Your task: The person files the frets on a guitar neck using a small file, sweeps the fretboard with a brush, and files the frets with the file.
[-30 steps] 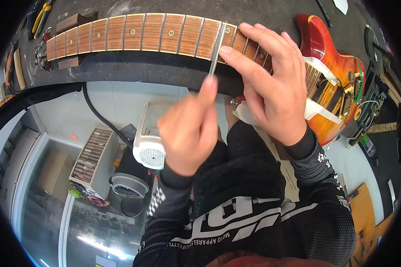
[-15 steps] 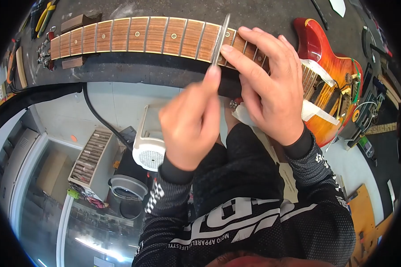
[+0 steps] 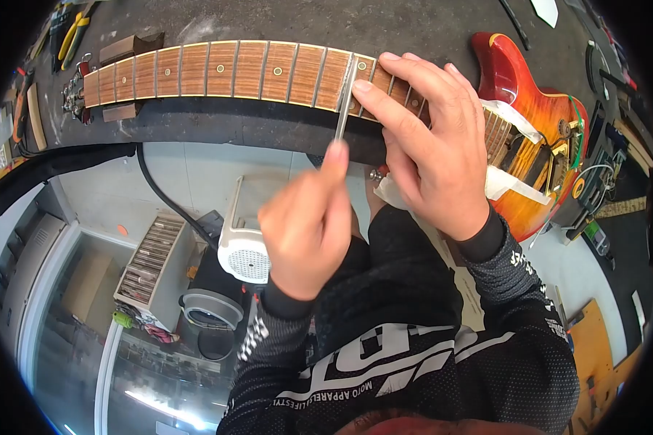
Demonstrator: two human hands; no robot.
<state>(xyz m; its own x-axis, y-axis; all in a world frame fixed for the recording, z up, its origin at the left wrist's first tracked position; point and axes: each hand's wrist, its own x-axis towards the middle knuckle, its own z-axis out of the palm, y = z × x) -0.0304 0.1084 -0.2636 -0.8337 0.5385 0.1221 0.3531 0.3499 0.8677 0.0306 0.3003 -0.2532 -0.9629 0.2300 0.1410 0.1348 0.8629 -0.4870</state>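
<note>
A guitar neck (image 3: 243, 70) with a brown fretboard, metal frets and round inlays runs across the upper view, and its sunburst body (image 3: 519, 83) lies at the right with white tape on it. My left hand (image 3: 308, 225), somewhat blurred, is closed on the lower end of a thin metal file (image 3: 343, 116). The file lies along a fret, its upper part over the fretboard. My right hand (image 3: 439, 138) rests on the neck just right of the file, fingers spread, with one fingertip beside the file.
Wooden blocks (image 3: 128, 48) flank the neck near the headstock. Yellow-handled pliers (image 3: 74, 38) lie at the upper left of the dark bench (image 3: 290, 20). Below are a white perforated device (image 3: 247, 259) and a box of flat pieces (image 3: 150, 262). More tools crowd the right edge.
My left hand has drawn the file down towards my body, after it stood further up across the fret half a second ago. The neck sits slightly lower in view. My right hand keeps its place on it.
</note>
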